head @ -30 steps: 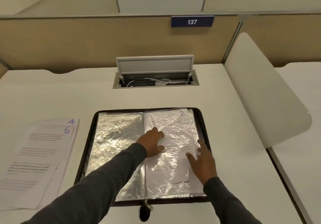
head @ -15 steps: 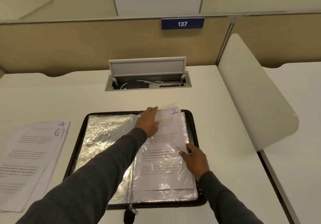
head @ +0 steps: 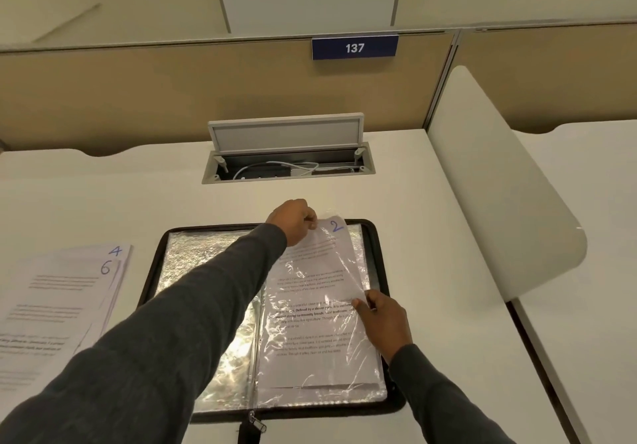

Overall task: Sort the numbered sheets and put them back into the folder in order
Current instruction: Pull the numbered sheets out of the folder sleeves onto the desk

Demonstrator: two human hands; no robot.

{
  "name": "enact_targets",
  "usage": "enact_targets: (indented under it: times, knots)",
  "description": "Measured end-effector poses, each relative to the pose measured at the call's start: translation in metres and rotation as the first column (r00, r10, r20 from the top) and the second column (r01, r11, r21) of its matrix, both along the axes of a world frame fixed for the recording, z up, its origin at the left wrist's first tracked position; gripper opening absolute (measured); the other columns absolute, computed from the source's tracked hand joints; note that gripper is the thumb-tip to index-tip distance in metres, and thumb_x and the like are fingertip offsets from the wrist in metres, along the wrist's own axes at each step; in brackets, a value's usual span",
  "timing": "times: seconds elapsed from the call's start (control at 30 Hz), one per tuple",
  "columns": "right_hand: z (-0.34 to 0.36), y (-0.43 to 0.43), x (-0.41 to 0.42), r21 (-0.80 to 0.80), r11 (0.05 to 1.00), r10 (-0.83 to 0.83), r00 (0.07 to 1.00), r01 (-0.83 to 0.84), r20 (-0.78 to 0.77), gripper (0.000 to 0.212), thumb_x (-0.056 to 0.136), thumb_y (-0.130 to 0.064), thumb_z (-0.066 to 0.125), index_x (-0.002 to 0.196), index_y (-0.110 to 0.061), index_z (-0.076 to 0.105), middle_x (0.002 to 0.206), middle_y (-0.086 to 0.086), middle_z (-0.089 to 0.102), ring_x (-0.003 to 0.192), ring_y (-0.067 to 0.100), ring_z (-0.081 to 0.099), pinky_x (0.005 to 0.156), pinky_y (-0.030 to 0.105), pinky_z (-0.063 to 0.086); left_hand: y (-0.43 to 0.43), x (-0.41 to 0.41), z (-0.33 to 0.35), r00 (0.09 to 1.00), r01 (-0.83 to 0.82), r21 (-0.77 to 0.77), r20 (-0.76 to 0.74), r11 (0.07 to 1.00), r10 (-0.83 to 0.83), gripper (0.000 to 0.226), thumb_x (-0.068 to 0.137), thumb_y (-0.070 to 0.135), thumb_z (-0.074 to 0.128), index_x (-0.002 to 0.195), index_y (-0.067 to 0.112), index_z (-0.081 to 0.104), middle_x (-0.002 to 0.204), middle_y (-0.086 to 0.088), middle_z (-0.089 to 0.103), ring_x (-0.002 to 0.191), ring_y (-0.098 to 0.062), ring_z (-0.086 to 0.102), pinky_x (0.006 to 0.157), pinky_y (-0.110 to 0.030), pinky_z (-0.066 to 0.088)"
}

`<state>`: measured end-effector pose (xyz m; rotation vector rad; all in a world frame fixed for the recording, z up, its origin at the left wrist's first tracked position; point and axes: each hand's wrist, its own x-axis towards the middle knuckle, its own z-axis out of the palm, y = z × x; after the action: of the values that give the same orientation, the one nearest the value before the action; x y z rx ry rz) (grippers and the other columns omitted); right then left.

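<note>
A black zip folder (head: 381,257) lies open on the desk with shiny clear sleeves (head: 206,264) inside. On its right side a sheet marked 2 (head: 320,292) sits in a plastic sleeve. My left hand (head: 293,219) reaches across and pinches the top edge of that sleeve near the number. My right hand (head: 382,316) pinches the sleeve's right edge at mid height, and the sleeve is lifted a little there. To the left of the folder lies a loose stack of sheets (head: 58,305) with 6 on top and 4 showing beneath.
A cable box (head: 287,164) with its lid raised is set into the desk behind the folder. A white curved divider (head: 499,181) stands along the right. A beige partition with a 137 sign (head: 355,47) closes off the back.
My left hand moved from the middle of the sheet up to the sleeve's top edge and pinched it. My right hand went from lying flat to pinching the right edge.
</note>
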<state>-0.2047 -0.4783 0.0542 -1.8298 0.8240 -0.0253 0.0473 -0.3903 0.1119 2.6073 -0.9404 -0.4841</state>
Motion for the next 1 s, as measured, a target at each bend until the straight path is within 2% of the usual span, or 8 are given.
enact_targets:
  times: [0.13,0.23,0.33,0.47,0.6,0.73,0.87,1.0]
  knots:
    - [-0.001,0.000,0.002,-0.017,1.000,-0.009,1.000,0.009,0.000,0.014,0.098,-0.030,0.062,0.088,-0.022,0.068,0.082,-0.006,0.071,0.075,0.011,0.068,0.063,0.016,0.050,0.002,-0.003,-0.002,1.000,0.006,-0.051,-0.003,0.999,-0.007,0.016,0.093,0.024,0.063,0.109,0.021,0.067,0.097,0.005,0.062,0.089,-0.019,0.057,0.084,-0.034,0.049]
    - [-0.001,0.001,0.001,-0.027,0.999,-0.021,1.000,0.021,0.003,0.017,0.098,-0.030,0.063,0.090,-0.018,0.071,0.080,-0.006,0.072,0.075,0.011,0.067,0.060,0.012,0.046,0.004,-0.002,0.001,1.000,0.010,-0.064,-0.022,0.998,-0.011,0.019,0.086,0.032,0.072,0.096,0.023,0.059,0.090,0.004,0.064,0.081,-0.019,0.056,0.078,-0.034,0.048]
    - [0.001,0.002,0.001,0.005,1.000,-0.020,1.000,0.020,0.013,0.016,0.098,-0.031,0.063,0.093,-0.018,0.071,0.085,-0.006,0.073,0.077,0.010,0.069,0.061,0.012,0.050,0.004,0.000,0.004,0.998,0.055,-0.050,0.006,0.997,-0.055,0.012,0.088,0.029,0.071,0.083,0.020,0.064,0.088,0.002,0.067,0.080,-0.019,0.057,0.070,-0.029,0.045]
    - [0.006,0.002,0.003,0.001,1.000,-0.019,1.000,0.019,0.022,0.016,0.098,-0.030,0.062,0.094,-0.017,0.070,0.086,-0.006,0.072,0.076,0.009,0.069,0.058,0.010,0.049,0.000,-0.001,0.003,0.997,0.070,-0.064,0.026,0.995,-0.069,0.015,0.094,0.023,0.063,0.102,0.017,0.074,0.097,0.002,0.064,0.090,-0.018,0.054,0.077,-0.029,0.041]
    - [0.009,0.003,0.004,-0.025,0.999,-0.024,0.999,0.024,0.024,0.016,0.099,-0.028,0.062,0.089,-0.017,0.070,0.081,-0.006,0.070,0.072,0.007,0.066,0.055,0.007,0.044,0.001,-0.003,0.004,0.998,0.005,-0.150,-0.058,0.989,-0.014,0.019,0.097,0.019,0.058,0.114,0.020,0.066,0.099,0.002,0.065,0.090,-0.020,0.059,0.079,-0.029,0.048]
    - [0.009,0.004,0.003,-0.035,0.999,-0.022,1.000,0.023,0.017,0.016,0.099,-0.028,0.062,0.090,-0.017,0.069,0.081,-0.008,0.069,0.073,0.005,0.064,0.055,0.006,0.043,0.002,-0.005,0.006,0.992,-0.034,-0.209,-0.125,0.977,0.008,0.007,0.095,0.023,0.060,0.099,0.018,0.059,0.096,-0.001,0.066,0.087,-0.021,0.060,0.078,-0.031,0.049]
    - [0.008,0.005,0.002,-0.008,1.000,-0.027,0.999,0.027,0.016,0.014,0.099,-0.028,0.061,0.093,-0.019,0.069,0.083,-0.008,0.071,0.072,0.005,0.066,0.055,0.007,0.046,0.002,-0.006,0.010,0.985,-0.042,-0.219,-0.174,0.975,0.003,0.013,0.099,0.025,0.052,0.096,0.013,0.057,0.098,-0.009,0.065,0.087,-0.022,0.059,0.072,-0.027,0.044]
    - [0.010,0.007,0.001,-0.004,0.999,-0.035,0.999,0.035,0.018,0.013,0.099,-0.026,0.061,0.093,-0.018,0.069,0.083,-0.009,0.070,0.073,0.004,0.066,0.055,0.007,0.046,0.003,-0.006,0.013,0.956,-0.102,-0.252,-0.292,0.962,0.024,0.027,0.098,0.017,0.045,0.074,0.014,0.056,0.103,-0.011,0.067,0.097,-0.025,0.059,0.076,-0.031,0.043]
